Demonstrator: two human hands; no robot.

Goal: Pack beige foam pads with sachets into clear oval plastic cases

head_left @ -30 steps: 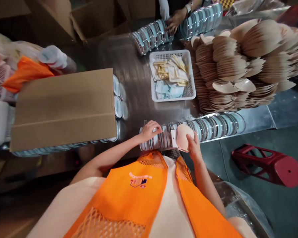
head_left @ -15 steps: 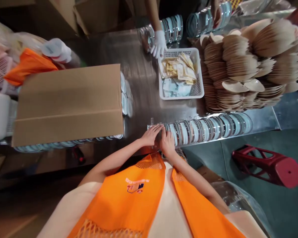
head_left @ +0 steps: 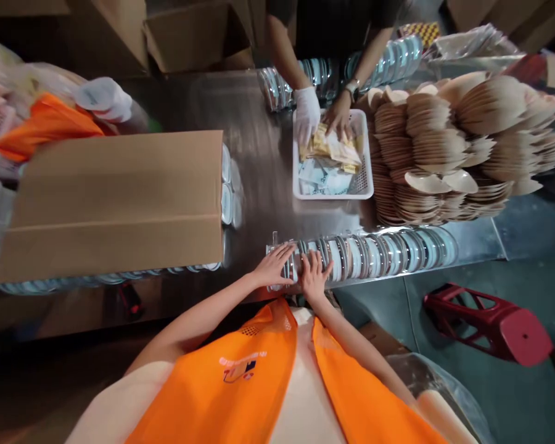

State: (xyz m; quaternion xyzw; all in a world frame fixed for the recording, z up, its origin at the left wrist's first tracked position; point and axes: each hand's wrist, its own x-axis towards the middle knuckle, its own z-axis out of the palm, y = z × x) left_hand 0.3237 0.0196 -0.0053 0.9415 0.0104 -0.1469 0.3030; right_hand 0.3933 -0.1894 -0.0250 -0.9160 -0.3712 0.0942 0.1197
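Observation:
A long row of clear round plastic containers (head_left: pixel 372 258) with pale blue bands stands on edge along the table's near side. At the row's left end lies my left hand (head_left: pixel 274 266), fingers stretched and thumb apart, touching the end containers. Just right of it, my right hand (head_left: pixel 315 276) rests on the row with its fingers spread. The two hands are apart, with a container or two showing between them. A small clear upright piece (head_left: pixel 274 238) shows at the left end of the row.
Across the metal table (head_left: pixel 263 154), a co-worker's gloved hand (head_left: pixel 307 114) and bare hand (head_left: pixel 340 116) reach into a white basket (head_left: pixel 333 196) of sachets. Stacked wooden spoons (head_left: pixel 435 142) stand right, a cardboard sheet (head_left: pixel 115 203) left. A red stool (head_left: pixel 490 324) lies on the floor.
My hands, close together before, have moved apart, and my right fingers have spread. The co-worker's hands have both come into the basket and onto the sachets. The view has shifted slightly.

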